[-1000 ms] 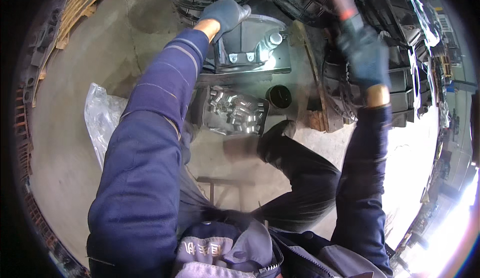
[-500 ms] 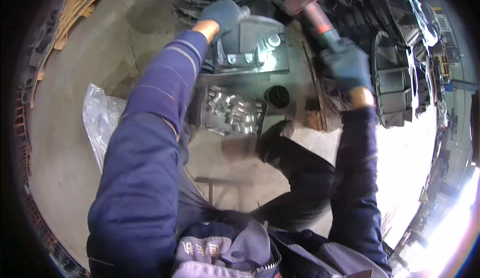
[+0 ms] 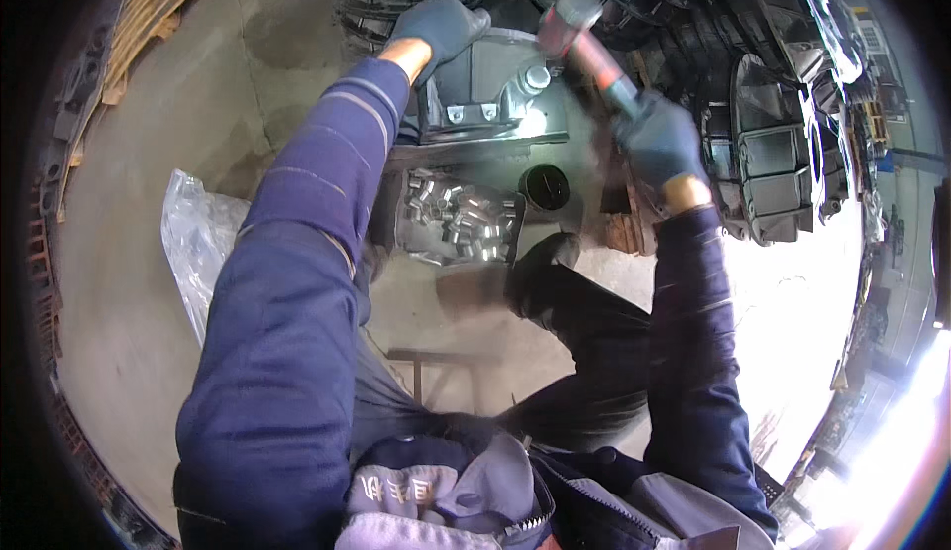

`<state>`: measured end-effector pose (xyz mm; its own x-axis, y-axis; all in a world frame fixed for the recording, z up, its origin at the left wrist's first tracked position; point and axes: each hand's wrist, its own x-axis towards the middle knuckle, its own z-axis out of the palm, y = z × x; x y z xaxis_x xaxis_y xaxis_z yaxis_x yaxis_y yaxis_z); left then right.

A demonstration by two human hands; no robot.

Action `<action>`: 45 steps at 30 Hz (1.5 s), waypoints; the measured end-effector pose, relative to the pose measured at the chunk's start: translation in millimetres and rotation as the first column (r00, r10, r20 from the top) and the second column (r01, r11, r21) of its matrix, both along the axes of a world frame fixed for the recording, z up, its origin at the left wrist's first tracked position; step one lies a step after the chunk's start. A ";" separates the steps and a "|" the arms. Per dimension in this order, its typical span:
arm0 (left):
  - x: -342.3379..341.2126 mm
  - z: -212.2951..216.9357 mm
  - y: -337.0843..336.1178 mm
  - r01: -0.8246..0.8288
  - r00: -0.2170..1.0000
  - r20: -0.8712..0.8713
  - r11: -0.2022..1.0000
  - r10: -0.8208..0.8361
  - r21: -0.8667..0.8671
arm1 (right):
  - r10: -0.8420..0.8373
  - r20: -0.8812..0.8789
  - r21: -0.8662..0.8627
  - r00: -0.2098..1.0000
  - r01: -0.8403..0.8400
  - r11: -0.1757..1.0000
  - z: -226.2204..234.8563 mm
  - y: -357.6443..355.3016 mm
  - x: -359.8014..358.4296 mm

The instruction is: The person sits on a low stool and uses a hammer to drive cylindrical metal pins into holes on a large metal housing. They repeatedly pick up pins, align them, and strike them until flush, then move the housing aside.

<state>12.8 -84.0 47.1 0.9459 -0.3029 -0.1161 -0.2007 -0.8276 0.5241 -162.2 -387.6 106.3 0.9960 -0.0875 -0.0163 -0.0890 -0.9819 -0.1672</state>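
Head view: one hammer (image 3: 596,62) in the clenched right hand (image 3: 662,139); left hand (image 3: 434,29), grip unclear, at one grey casting (image 3: 487,72).

A wide fisheye camera, the left one of a side-by-side pair worn on the person's head, is looking down and forward over the wearer's own body. The grey-and-navy cloth work jacket (image 3: 664,512) is filling the lower edge, close to the lens, and its sleeves are running upward, away from it. The blue-grey-gloved left hand (image 3: 434,30) and the similarly gloved right hand (image 3: 659,142) are appearing farther off, in the upper half, above the grey concrete floor (image 3: 149,183). The lens is bending the slatted, pale wooden pallet (image 3: 163,15) near the dark rim.
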 end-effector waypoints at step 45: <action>-3.9 -4.6 -5.6 -0.028 0.999 0.029 0.998 0.026 0.047 | -0.236 -0.141 -0.001 0.961 0.238 0.971 -56.4 44.8 -28.6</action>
